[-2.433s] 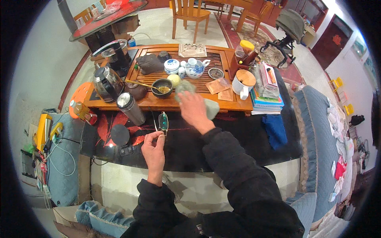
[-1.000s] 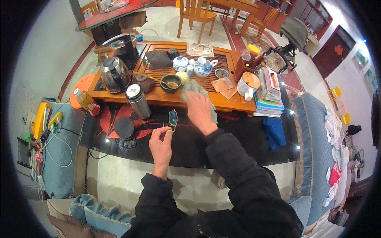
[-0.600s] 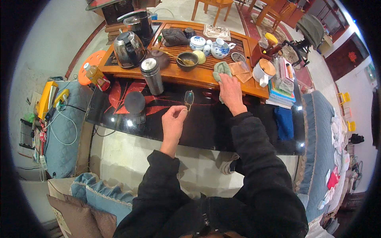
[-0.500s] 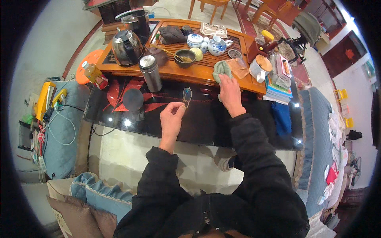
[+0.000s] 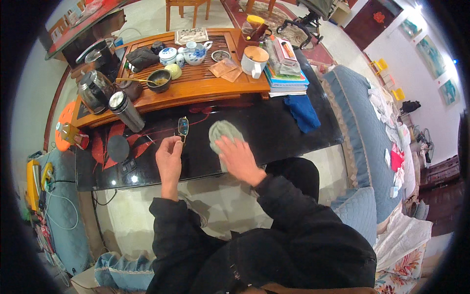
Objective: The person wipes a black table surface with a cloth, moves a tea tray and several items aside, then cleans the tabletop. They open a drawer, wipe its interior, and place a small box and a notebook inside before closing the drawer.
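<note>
My left hand (image 5: 170, 154) pinches a pair of eyeglasses (image 5: 183, 126), holding them up over the front part of the black glossy table (image 5: 259, 105). One lens faces up; the rest of the frame is partly hidden by my fingers. My right hand (image 5: 240, 159) rests with its fingers over a pale green cloth (image 5: 223, 133), holding it at the table's front edge. A dark blue cloth (image 5: 302, 113) lies farther right on the table, apart from both hands.
A wooden tea tray (image 5: 205, 88) bears a blue-and-white teapot (image 5: 196, 53) and a dark bowl (image 5: 159, 81). Left of it stand a steel flask (image 5: 126, 111) and a kettle (image 5: 94, 91). A white mug (image 5: 254, 62) and stacked books (image 5: 286, 84) are at right.
My right hand has brought the green cloth off the tray's front right edge, nearer to me and toward the eyeglasses. My left hand keeps holding the eyeglasses. The view has turned right.
</note>
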Motion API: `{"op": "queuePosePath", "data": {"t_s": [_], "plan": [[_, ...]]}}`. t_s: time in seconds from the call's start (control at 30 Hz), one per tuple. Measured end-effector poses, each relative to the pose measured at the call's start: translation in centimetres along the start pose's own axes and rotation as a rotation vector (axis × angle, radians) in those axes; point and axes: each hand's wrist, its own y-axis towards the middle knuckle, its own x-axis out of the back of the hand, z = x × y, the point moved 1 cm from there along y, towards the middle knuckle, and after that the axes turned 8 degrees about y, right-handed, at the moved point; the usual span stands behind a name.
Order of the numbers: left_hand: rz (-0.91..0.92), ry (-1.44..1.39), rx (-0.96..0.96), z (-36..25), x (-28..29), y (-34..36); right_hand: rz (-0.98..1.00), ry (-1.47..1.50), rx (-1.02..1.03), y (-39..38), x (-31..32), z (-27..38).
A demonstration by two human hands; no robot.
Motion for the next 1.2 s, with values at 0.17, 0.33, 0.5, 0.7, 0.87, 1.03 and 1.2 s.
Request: {"op": "queuePosePath", "data": {"t_s": [0.17, 0.33, 0.5, 0.7, 0.87, 1.03, 1.2], "plan": [[0.014, 0.145, -0.073, 0.6, -1.0, 0.0, 0.002, -0.149, -0.116, 7.2, -1.1, -6.5], [0.076, 0.014, 0.045, 0.8, -1.2, 0.5, 0.035, -0.097, -0.170, 8.2, 0.3, -8.5], [0.147, -0.212, 0.165, 0.2, -1.3, 0.4, 0.047, -0.039, -0.239, 2.4, 1.9, -6.0], [0.239, -0.293, 0.130, -0.8, -1.1, -0.8, -0.013, 0.646, -0.210, -0.2, 4.7, -9.8], [0.231, -0.230, 0.077, -0.6, 0.6, -2.4, -0.579, 0.978, -0.736, -9.9, 10.2, -15.2], [0.175, -0.191, -0.009, -0.6, 0.8, -5.1, -0.745, 0.724, -0.878, -17.5, 13.0, -16.0], [0.176, -0.260, 0.037, -1.6, -2.4, -10.9, -0.688, 0.518, -0.767, -20.9, 15.6, -21.5]]}}
